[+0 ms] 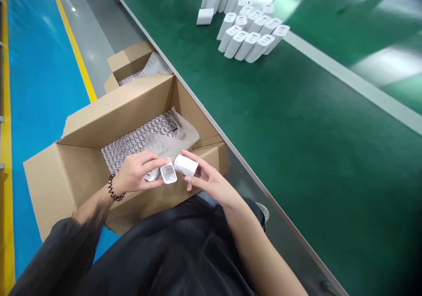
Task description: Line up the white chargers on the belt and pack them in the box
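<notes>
My left hand (138, 173) is closed around two small white charger blocks (167, 173) above an open cardboard box (89, 129). My right hand (206, 179) grips another white charger block (186, 165) right beside them, the blocks almost touching. The box holds tight rows of the same white charger blocks (138, 138), partly covered by a crumpled clear plastic sheet (174, 137). A black coiled band sits on my left wrist.
A green workbench (296, 133) runs along my right, bearing a cluster of several white charger blocks (244, 19) lying in rows at the far end. A second open box (132, 60) stands behind the first. Blue floor with a yellow line lies to the left.
</notes>
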`<state>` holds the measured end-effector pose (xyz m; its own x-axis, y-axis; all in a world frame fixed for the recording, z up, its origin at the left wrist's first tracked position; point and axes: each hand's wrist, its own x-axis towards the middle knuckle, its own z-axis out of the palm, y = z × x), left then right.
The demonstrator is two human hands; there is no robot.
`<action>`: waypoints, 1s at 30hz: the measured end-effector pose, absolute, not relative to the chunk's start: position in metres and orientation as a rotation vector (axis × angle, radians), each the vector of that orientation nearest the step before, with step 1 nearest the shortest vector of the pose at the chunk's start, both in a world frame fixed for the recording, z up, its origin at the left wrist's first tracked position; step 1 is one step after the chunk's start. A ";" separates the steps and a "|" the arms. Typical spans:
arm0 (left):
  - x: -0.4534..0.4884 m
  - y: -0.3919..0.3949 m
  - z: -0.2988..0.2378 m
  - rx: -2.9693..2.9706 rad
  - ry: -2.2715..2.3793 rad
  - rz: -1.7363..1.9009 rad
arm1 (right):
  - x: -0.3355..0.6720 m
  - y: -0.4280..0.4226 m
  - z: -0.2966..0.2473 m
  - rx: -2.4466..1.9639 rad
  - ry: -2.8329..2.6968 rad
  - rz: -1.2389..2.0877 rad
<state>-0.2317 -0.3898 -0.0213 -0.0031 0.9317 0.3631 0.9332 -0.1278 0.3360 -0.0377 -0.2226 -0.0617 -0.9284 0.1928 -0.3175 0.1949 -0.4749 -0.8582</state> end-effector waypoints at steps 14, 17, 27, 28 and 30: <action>-0.192 -0.406 -0.022 -2.039 -2.263 -1.094 | -0.022 -0.255 -0.062 0.270 2.195 -2.753; -0.187 -0.405 -0.020 -2.048 -2.264 -1.080 | -0.017 -0.256 -0.065 0.213 2.163 -2.805; -0.176 -0.390 -0.029 -2.027 -1.832 -0.753 | -0.014 -0.257 -0.070 0.698 1.698 -2.895; -0.176 -0.390 -0.030 -2.039 -1.784 -0.732 | -0.013 -0.258 -0.067 0.720 1.679 -2.893; -0.175 -0.390 -0.031 -2.056 -1.681 -0.711 | -0.009 -0.260 -0.061 0.724 1.721 -2.882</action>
<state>-0.1748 -0.3896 -0.0312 0.1518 0.7809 0.6059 0.9787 -0.2044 0.0182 -0.0089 -0.2601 -0.0612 -0.8705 0.4489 -0.2016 -0.0354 -0.4658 -0.8842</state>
